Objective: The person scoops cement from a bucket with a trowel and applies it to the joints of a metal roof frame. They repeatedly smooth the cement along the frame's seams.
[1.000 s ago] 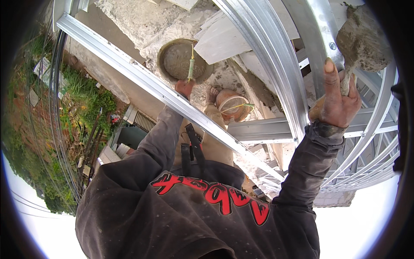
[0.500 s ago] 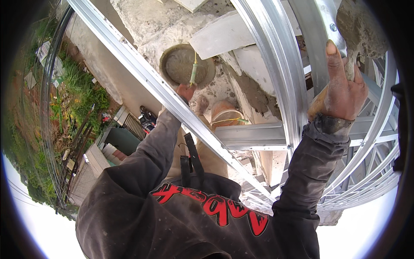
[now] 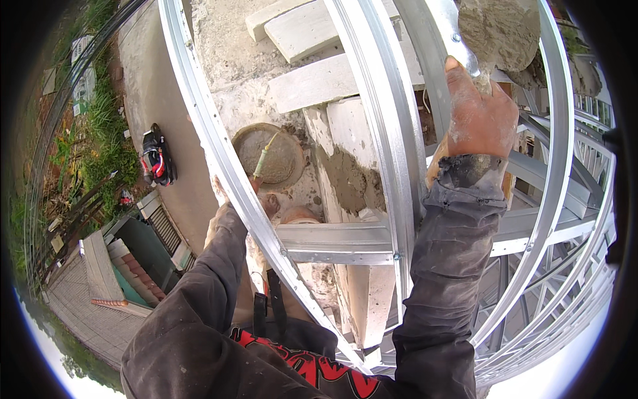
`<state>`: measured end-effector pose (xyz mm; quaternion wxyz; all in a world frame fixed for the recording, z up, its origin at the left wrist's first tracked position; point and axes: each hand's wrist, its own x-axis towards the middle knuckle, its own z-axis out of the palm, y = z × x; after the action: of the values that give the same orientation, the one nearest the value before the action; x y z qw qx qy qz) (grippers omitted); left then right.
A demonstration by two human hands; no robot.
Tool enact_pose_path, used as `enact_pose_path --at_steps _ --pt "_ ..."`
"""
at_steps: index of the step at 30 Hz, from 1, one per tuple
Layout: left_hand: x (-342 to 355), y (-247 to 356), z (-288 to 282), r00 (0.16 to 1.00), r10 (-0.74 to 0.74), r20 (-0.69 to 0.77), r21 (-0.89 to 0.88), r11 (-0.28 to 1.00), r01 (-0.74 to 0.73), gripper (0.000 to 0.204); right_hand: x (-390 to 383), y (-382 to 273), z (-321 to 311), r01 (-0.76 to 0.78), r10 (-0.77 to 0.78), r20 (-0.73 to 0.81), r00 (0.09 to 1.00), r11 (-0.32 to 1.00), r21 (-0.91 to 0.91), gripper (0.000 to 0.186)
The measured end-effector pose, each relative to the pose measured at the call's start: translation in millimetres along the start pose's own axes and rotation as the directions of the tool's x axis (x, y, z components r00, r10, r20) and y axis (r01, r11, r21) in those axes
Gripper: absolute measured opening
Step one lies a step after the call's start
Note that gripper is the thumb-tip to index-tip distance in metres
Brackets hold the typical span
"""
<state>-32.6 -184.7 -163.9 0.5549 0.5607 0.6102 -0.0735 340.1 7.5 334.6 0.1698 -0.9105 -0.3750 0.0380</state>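
My right hand [image 3: 482, 120] is closed around a trowel, its thumb laid forward. A thick load of grey mortar [image 3: 502, 33] sits beyond the knuckles, covering most of the trowel's blade. Beside the thumb runs a bolted silver steel member [image 3: 452, 30]. My left hand [image 3: 256, 182] shows only as a bit of skin past a slanting steel channel [image 3: 219, 146], which hides its fingers. It is close to the lower end of a green handle grip [image 3: 262, 163]. That grip leans over a round bucket [image 3: 300, 159] of wet grey mortar.
A steel crosspiece [image 3: 332, 239] and an upright channel [image 3: 379, 100] stand between my arms. White blocks [image 3: 312, 83] lie on the rough slab beyond. A reddish bucket [image 3: 300, 214] is partly hidden. Trusses [image 3: 551, 266] spread at right. Far below, a motorbike [image 3: 158, 156] is on the road.
The whole view has shifted, showing more road and the motorbike. My right hand and the loaded trowel appear farther left, with more mortar visible. The channel now hides more of my left hand.
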Motion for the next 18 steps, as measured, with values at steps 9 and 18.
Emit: enact_pose_path --at_steps 9,18 --pt "-9.6 -7.6 26.2 0.938 -0.243 -0.246 -0.12 0.968 0.219 0.038 4.5 3.5 0.5 -0.06 0.069 0.063 0.996 0.989 -0.133 0.065" --pt "-51.0 95.2 -86.8 0.871 -0.371 -0.324 -0.919 0.343 -0.196 0.052 -2.6 -9.9 -15.6 -0.12 0.152 0.207 0.966 0.98 -0.158 0.06"
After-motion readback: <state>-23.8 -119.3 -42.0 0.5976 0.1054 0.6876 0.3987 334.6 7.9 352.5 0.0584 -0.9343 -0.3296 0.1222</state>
